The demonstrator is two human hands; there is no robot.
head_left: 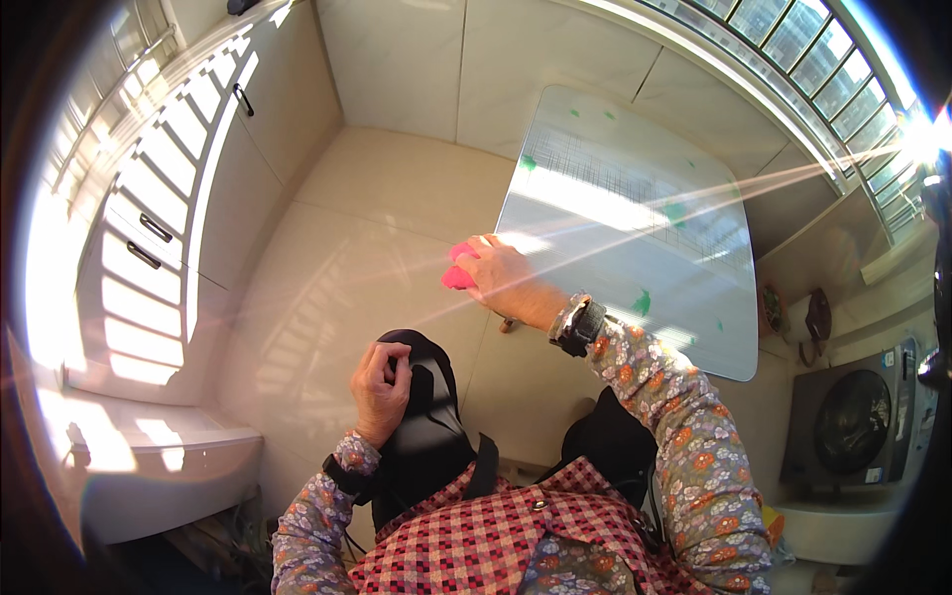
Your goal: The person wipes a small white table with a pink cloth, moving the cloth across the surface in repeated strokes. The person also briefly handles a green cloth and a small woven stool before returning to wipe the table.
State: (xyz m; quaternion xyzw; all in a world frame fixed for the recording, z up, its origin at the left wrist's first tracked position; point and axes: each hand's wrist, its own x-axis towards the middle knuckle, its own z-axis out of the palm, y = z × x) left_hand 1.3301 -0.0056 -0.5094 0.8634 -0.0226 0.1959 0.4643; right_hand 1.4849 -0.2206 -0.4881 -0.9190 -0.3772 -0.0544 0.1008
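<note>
My right hand (511, 282) is closed around a bunched pink cloth (459, 268) at the left edge of a light-topped table (605, 260). Part of the cloth sticks out past the fingers, over the floor side of the edge. The tabletop has green leaf marks and fine dark lines, and bright sunlight streaks cross it. Over my left knee (428, 362), my left hand (381, 389) is held with its fingers curled in. Nothing shows in it, though its palm is turned from view.
Pale cabinets (238, 188) with black handles line the left side, above a light ledge (198, 436). Beige floor tiles (347, 228) lie between them and the table. At the right stands a dark front-loading washing machine (851, 421). A barred window (793, 45) lets in strong glare.
</note>
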